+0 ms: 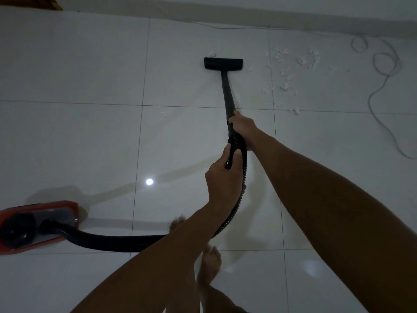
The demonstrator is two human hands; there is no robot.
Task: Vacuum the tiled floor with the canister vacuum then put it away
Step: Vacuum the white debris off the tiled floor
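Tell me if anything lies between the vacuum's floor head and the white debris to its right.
Nothing visible does. The floor head sits on bare tile, and the white debris starts just to its right with only open floor between. The grey cable loops beyond the debris, farther right, not in the path.

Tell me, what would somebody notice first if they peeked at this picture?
Probably the two hands, right hand and left hand, gripping the black vacuum wand mid-frame, its floor head pushed far forward. Next, the white crumbs scattered right of the head, and the red canister at lower left.
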